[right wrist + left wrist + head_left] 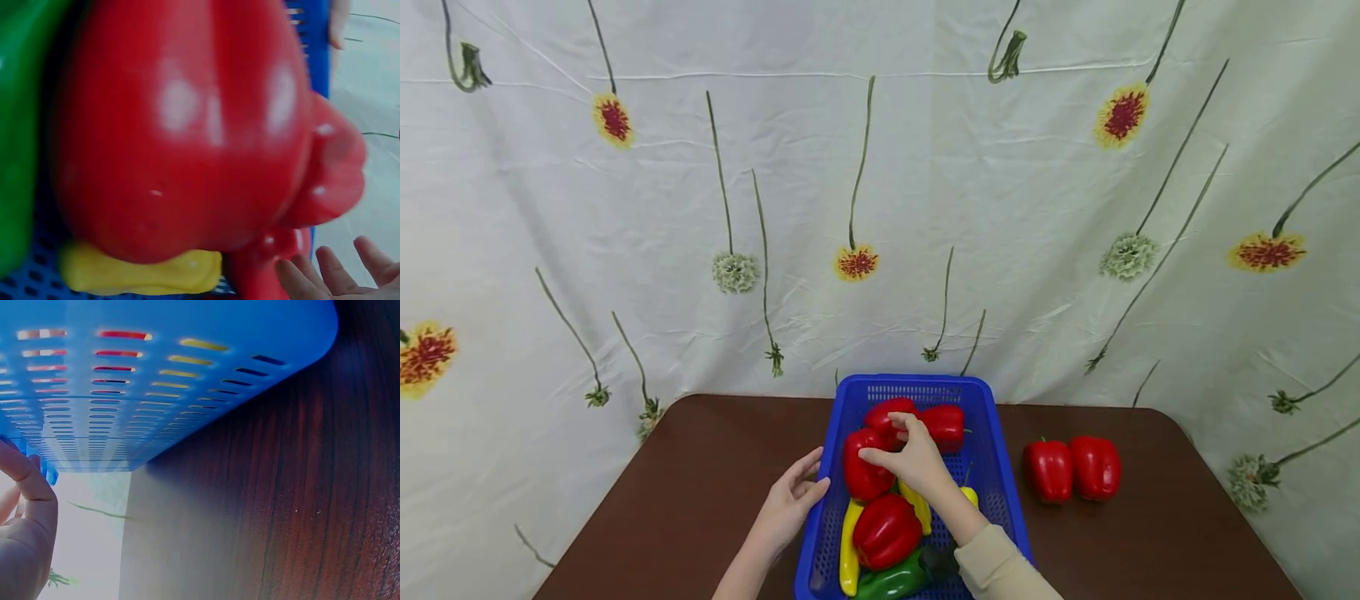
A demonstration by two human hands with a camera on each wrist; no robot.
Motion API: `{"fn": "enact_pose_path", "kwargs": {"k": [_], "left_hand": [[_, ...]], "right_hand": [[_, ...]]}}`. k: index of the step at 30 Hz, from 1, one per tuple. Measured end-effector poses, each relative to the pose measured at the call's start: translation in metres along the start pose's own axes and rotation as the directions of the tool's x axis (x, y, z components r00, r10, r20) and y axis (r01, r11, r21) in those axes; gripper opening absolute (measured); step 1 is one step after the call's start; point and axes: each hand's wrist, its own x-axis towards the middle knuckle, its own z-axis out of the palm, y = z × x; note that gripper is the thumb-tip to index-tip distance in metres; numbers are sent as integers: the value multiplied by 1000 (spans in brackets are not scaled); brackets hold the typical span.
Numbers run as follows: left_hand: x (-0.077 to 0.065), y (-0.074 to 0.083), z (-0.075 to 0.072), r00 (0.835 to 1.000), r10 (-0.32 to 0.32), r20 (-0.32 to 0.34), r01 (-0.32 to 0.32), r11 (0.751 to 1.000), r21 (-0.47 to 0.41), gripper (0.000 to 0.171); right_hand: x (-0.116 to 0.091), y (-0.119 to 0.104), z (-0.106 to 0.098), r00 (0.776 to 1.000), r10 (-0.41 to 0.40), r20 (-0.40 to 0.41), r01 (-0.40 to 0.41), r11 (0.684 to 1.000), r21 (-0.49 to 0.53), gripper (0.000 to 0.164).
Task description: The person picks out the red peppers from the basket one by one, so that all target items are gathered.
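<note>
A blue plastic basket (1000, 467) stands on the table with several red bell peppers (887, 531) inside. Among them lie yellow peppers (849, 546) and a green pepper (895, 579). My left hand (786, 504) holds the basket's left rim, its fingers bent at the edge, as the left wrist view also shows. Over the basket reaches my right hand (917, 458), thumb and fingers spread apart above the red bell pepper (861, 467) on the left side. In the right wrist view the spread fingers (331, 272) hold nothing; a large red bell pepper (181, 125) fills the middle.
Two more red bell peppers (1048, 472) sit side by side on the dark brown table (1187, 533), right of the basket. Behind the table hangs a pale cloth (1045, 208) printed with flowers. The basket's far end stands close to this cloth.
</note>
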Motion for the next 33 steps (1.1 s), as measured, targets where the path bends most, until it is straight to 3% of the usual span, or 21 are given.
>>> {"fn": "enact_pose_path", "kwargs": {"k": [17, 23, 33], "left_hand": [[0, 0, 1, 1000, -12, -9, 13, 1000, 9, 53], [-1, 1, 1, 1000, -7, -5, 7, 1000, 15, 53], [-1, 0, 1, 1000, -10, 4, 10, 1000, 4, 54]], "right_hand": [[0, 13, 12, 987, 87, 137, -69, 989, -129, 82], [-1, 11, 14, 985, 112, 128, -95, 986, -136, 83], [1, 12, 10, 992, 88, 88, -80, 992, -93, 84]]}}
